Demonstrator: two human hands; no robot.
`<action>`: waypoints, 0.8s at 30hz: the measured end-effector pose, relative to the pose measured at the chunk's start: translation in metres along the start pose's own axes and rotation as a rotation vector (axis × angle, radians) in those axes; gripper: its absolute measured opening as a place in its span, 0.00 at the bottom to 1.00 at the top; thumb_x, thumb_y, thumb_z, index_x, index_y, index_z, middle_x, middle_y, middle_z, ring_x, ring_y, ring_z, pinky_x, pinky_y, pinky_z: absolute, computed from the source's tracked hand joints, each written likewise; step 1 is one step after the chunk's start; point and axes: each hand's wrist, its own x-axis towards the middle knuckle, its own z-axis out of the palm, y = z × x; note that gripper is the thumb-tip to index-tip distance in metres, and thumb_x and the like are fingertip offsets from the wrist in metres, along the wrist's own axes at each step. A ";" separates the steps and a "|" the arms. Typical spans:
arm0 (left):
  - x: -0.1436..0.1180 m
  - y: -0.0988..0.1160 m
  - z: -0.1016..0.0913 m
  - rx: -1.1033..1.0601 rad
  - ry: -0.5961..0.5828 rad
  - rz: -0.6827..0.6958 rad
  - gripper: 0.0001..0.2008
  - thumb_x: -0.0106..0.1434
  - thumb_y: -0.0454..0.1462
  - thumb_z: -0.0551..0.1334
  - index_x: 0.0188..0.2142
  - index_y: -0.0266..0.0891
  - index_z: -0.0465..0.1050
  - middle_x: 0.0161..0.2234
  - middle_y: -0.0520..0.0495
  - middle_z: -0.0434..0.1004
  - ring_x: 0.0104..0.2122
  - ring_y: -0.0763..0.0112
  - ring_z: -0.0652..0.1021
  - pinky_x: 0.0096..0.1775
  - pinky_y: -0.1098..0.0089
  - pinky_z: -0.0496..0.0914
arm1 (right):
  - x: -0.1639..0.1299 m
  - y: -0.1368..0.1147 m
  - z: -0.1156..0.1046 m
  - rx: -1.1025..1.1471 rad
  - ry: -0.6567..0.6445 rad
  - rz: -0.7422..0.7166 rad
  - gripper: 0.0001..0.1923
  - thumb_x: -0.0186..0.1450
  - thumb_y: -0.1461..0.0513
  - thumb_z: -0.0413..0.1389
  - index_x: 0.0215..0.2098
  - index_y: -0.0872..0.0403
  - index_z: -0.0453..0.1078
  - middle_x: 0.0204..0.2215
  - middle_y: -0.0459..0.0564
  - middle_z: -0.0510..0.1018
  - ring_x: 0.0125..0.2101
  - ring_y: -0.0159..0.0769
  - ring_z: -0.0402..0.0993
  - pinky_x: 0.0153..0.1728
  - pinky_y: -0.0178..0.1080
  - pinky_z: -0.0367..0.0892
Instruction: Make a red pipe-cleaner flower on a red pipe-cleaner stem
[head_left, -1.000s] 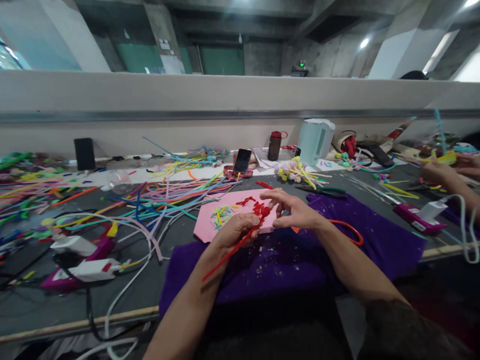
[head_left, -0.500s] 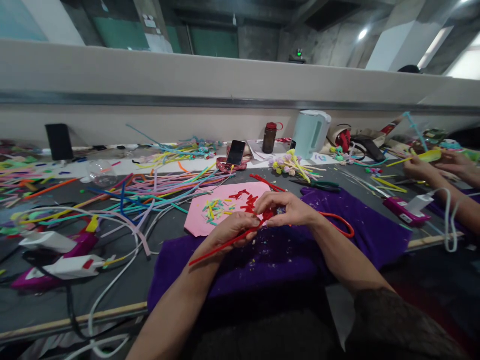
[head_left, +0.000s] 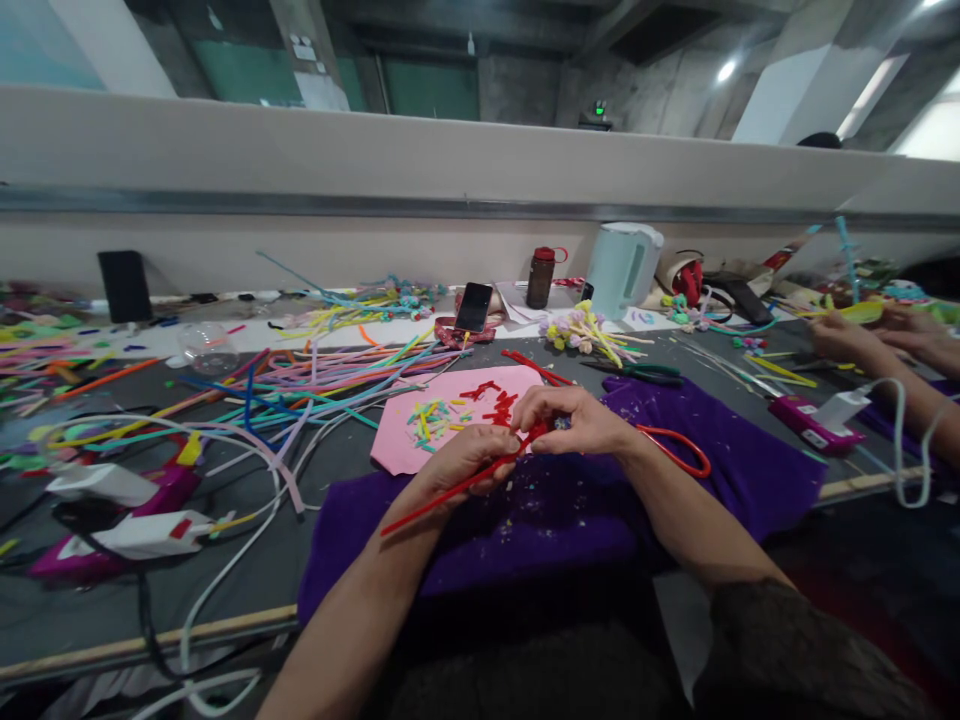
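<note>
Head view: left hand (head_left: 466, 462) and right hand (head_left: 576, 420) meeting above purple cloth (head_left: 570, 510) on bench (head_left: 90, 600), forearms angled inward, fingers of both pinched shut on red pipe cleaner (head_left: 457, 487), near pink sheet (head_left: 420, 440).

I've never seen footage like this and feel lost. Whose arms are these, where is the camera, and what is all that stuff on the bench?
The camera sits on a person's head, looking down at their own two bare hands. The left hand and right hand together pinch a red pipe cleaner over a purple cloth. Beyond lies a pink sheet with small cuttings, loose coloured pipe cleaners, glue guns and a phone. The arms at the far right belong to a co-worker.
</note>
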 end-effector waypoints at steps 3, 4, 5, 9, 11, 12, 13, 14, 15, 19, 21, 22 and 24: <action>0.000 0.000 0.000 0.015 0.003 0.010 0.10 0.53 0.39 0.57 0.19 0.35 0.63 0.11 0.54 0.62 0.07 0.84 0.56 0.11 0.77 0.44 | 0.000 0.000 0.001 -0.003 0.004 0.018 0.08 0.55 0.64 0.58 0.34 0.56 0.68 0.36 0.49 0.73 0.34 0.31 0.68 0.32 0.34 0.64; -0.001 0.000 0.000 0.023 0.002 0.014 0.10 0.53 0.39 0.57 0.19 0.35 0.63 0.11 0.54 0.62 0.07 0.83 0.55 0.10 0.77 0.44 | 0.000 0.000 0.002 -0.003 0.004 0.031 0.09 0.54 0.64 0.58 0.35 0.57 0.68 0.35 0.49 0.73 0.33 0.30 0.68 0.32 0.34 0.64; -0.001 0.001 0.000 0.029 0.002 0.018 0.10 0.53 0.39 0.57 0.19 0.35 0.63 0.11 0.54 0.62 0.07 0.83 0.55 0.10 0.76 0.44 | 0.000 0.000 0.002 0.001 0.002 0.046 0.11 0.54 0.64 0.58 0.36 0.57 0.68 0.35 0.49 0.73 0.32 0.30 0.68 0.31 0.33 0.64; -0.003 0.004 0.005 0.038 0.039 0.048 0.11 0.53 0.40 0.58 0.19 0.35 0.64 0.11 0.55 0.62 0.07 0.83 0.56 0.11 0.76 0.45 | 0.000 -0.002 0.002 0.073 0.034 0.100 0.24 0.52 0.62 0.60 0.47 0.55 0.63 0.39 0.50 0.73 0.30 0.29 0.68 0.29 0.32 0.63; -0.004 0.006 0.007 0.025 0.093 0.077 0.11 0.52 0.40 0.59 0.20 0.35 0.64 0.11 0.55 0.63 0.08 0.83 0.56 0.12 0.76 0.46 | 0.001 -0.001 0.001 0.142 0.127 0.107 0.28 0.53 0.61 0.59 0.51 0.54 0.60 0.42 0.52 0.72 0.31 0.30 0.69 0.29 0.33 0.64; -0.004 0.007 0.008 0.011 0.123 0.092 0.11 0.52 0.40 0.59 0.20 0.35 0.64 0.12 0.54 0.63 0.08 0.84 0.56 0.12 0.76 0.46 | 0.001 0.000 0.001 0.174 0.197 0.113 0.27 0.54 0.60 0.58 0.51 0.54 0.60 0.42 0.52 0.71 0.31 0.30 0.70 0.28 0.33 0.64; -0.004 0.007 0.008 -0.009 0.153 0.109 0.11 0.52 0.40 0.60 0.20 0.35 0.64 0.13 0.54 0.65 0.08 0.84 0.57 0.12 0.77 0.46 | 0.002 0.002 0.000 0.200 0.277 0.126 0.24 0.55 0.60 0.56 0.49 0.54 0.61 0.41 0.52 0.72 0.30 0.30 0.70 0.27 0.32 0.64; -0.004 0.007 0.007 -0.032 0.181 0.128 0.11 0.52 0.40 0.60 0.21 0.35 0.65 0.14 0.54 0.66 0.08 0.84 0.57 0.12 0.77 0.46 | 0.002 0.004 0.001 0.218 0.358 0.150 0.20 0.56 0.59 0.55 0.47 0.55 0.63 0.39 0.52 0.73 0.28 0.29 0.70 0.24 0.31 0.63; -0.004 0.007 0.006 -0.054 0.205 0.148 0.11 0.52 0.41 0.60 0.22 0.35 0.65 0.15 0.53 0.68 0.09 0.85 0.58 0.12 0.78 0.46 | 0.003 0.005 0.001 0.227 0.428 0.184 0.17 0.57 0.58 0.54 0.43 0.56 0.65 0.35 0.51 0.74 0.25 0.28 0.70 0.21 0.30 0.61; -0.002 0.006 0.002 -0.101 0.271 0.224 0.11 0.53 0.41 0.60 0.23 0.34 0.66 0.16 0.53 0.68 0.09 0.85 0.58 0.11 0.79 0.47 | 0.006 0.008 0.009 0.200 0.451 0.341 0.12 0.58 0.56 0.54 0.29 0.58 0.68 0.21 0.46 0.72 0.16 0.25 0.65 0.14 0.27 0.54; -0.001 0.005 0.001 -0.107 0.303 0.240 0.10 0.53 0.40 0.60 0.24 0.34 0.66 0.13 0.54 0.65 0.10 0.85 0.58 0.12 0.80 0.48 | 0.007 0.006 0.015 0.191 0.349 0.388 0.13 0.58 0.55 0.53 0.26 0.58 0.68 0.19 0.45 0.72 0.15 0.25 0.66 0.14 0.27 0.55; 0.000 0.004 0.001 -0.111 0.322 0.250 0.10 0.52 0.40 0.60 0.24 0.34 0.66 0.13 0.55 0.63 0.10 0.85 0.58 0.12 0.80 0.49 | 0.008 0.005 0.019 0.191 0.302 0.398 0.14 0.58 0.55 0.53 0.26 0.58 0.68 0.19 0.45 0.72 0.16 0.25 0.66 0.14 0.27 0.55; 0.001 0.003 0.001 -0.116 0.363 0.280 0.10 0.52 0.40 0.61 0.25 0.35 0.65 0.12 0.57 0.60 0.10 0.85 0.57 0.12 0.81 0.49 | 0.009 0.003 0.027 0.195 0.238 0.397 0.14 0.59 0.54 0.52 0.27 0.58 0.68 0.20 0.45 0.72 0.16 0.25 0.66 0.15 0.28 0.57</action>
